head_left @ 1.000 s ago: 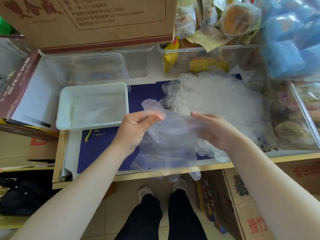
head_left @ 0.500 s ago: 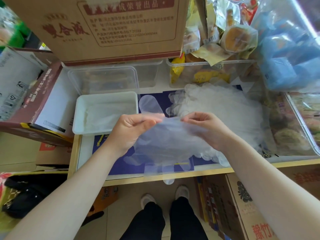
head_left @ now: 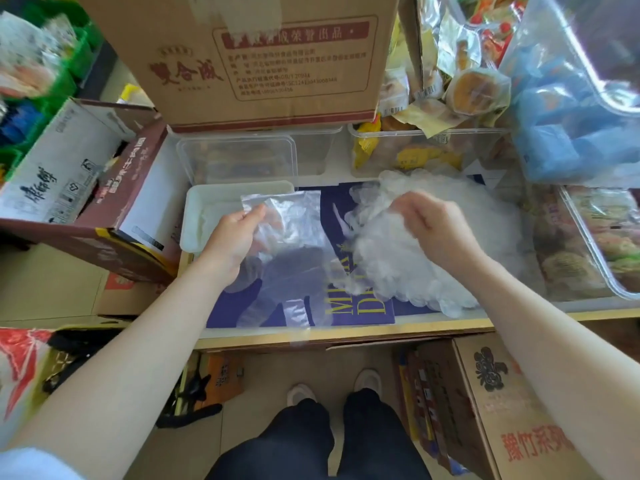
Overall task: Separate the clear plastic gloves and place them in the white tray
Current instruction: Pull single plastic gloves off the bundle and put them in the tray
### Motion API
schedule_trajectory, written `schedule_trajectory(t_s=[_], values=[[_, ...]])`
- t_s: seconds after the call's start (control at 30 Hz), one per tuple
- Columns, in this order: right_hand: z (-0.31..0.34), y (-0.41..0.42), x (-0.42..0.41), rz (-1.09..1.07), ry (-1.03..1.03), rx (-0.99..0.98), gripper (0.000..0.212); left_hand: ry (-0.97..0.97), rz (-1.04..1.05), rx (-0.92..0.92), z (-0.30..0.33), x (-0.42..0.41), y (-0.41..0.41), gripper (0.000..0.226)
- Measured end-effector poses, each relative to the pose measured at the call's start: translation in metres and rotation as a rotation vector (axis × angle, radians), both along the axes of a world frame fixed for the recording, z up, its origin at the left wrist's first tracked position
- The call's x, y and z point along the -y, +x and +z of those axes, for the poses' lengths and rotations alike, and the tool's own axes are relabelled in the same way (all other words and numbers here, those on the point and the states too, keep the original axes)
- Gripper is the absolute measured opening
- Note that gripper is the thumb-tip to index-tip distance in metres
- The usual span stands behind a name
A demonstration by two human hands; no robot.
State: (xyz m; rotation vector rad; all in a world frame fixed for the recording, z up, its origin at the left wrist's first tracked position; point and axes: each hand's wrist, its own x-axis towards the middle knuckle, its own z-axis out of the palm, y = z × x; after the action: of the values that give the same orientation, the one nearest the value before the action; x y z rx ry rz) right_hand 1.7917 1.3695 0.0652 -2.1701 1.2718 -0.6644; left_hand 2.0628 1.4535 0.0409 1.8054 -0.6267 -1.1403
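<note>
My left hand (head_left: 232,237) pinches one clear plastic glove (head_left: 294,251) by its cuff; the glove hangs down over the dark blue mat, just right of the white tray (head_left: 194,216). A pale layer lies inside the tray. My right hand (head_left: 433,226) has its fingers curled into the top of the heap of clear gloves (head_left: 408,265) on the right half of the mat. The single glove is apart from the heap.
Clear lidded containers (head_left: 239,157) stand behind the tray under a big cardboard box (head_left: 249,57). Bins of wrapped snacks (head_left: 595,244) flank the right side. An open carton (head_left: 69,181) sits on the left. The shelf's wooden front edge (head_left: 346,336) runs below the mat.
The glove held between both hands has come free: my left hand carried it left toward the tray, while my right hand let go and moved back onto the heap.
</note>
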Motion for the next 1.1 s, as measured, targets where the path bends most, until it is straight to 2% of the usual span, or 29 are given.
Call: schedule_trajectory(t_s=[0.13,0.2,0.27,0.33,0.37,0.43,0.5,0.53,0.63,0.73,0.8,0.9,1.0,1.03,1.1], values=[[0.023,0.02,-0.027,0.359,0.247,-0.134,0.009,-0.03,-0.036,-0.126,0.006,-0.005,0.004,0.032],[0.044,0.027,-0.037,0.52,0.412,-0.171,0.017,-0.085,-0.14,-0.132,0.016,-0.008,-0.003,0.031],[0.059,0.034,-0.041,0.581,0.468,-0.12,0.016,-0.119,-0.269,-0.165,0.028,-0.011,-0.014,0.035],[0.064,0.042,-0.038,0.554,0.376,-0.04,0.004,-0.11,-0.413,-0.187,0.04,-0.013,-0.026,0.037],[0.063,0.046,-0.035,0.524,0.262,-0.01,0.004,-0.103,-0.49,-0.187,0.045,-0.014,-0.033,0.036],[0.058,0.053,-0.03,0.484,-0.015,-0.042,0.015,-0.092,-0.608,-0.21,0.05,-0.016,-0.044,0.036],[0.054,0.056,-0.025,0.478,-0.162,-0.115,0.021,-0.08,-0.668,-0.238,0.055,-0.018,-0.049,0.056],[0.054,0.057,-0.024,0.493,-0.155,-0.129,0.021,-0.077,-0.692,-0.258,0.055,-0.019,-0.05,0.061],[0.055,0.058,-0.024,0.52,0.05,-0.119,0.015,-0.07,-0.691,-0.356,0.053,-0.021,-0.047,0.049],[0.048,0.06,-0.027,0.443,0.086,-0.12,0.019,-0.062,-0.687,-0.417,0.049,-0.027,-0.045,0.052],[0.042,0.06,-0.029,0.377,0.085,-0.083,0.02,-0.076,-0.721,-0.349,0.049,-0.032,-0.047,0.047],[0.037,0.059,-0.027,0.268,0.171,0.015,0.019,-0.092,-0.74,-0.2,0.046,-0.034,-0.048,0.025],[0.033,0.057,-0.023,0.195,0.274,0.043,0.035,-0.113,-0.689,-0.076,0.034,-0.033,-0.043,0.014],[0.034,0.056,-0.023,0.184,0.29,0.051,0.029,-0.11,-0.685,-0.057,0.032,-0.034,-0.042,0.011],[0.033,0.052,-0.02,0.184,0.334,0.073,0.002,-0.093,-0.702,0.008,0.029,-0.033,-0.04,0.009]])
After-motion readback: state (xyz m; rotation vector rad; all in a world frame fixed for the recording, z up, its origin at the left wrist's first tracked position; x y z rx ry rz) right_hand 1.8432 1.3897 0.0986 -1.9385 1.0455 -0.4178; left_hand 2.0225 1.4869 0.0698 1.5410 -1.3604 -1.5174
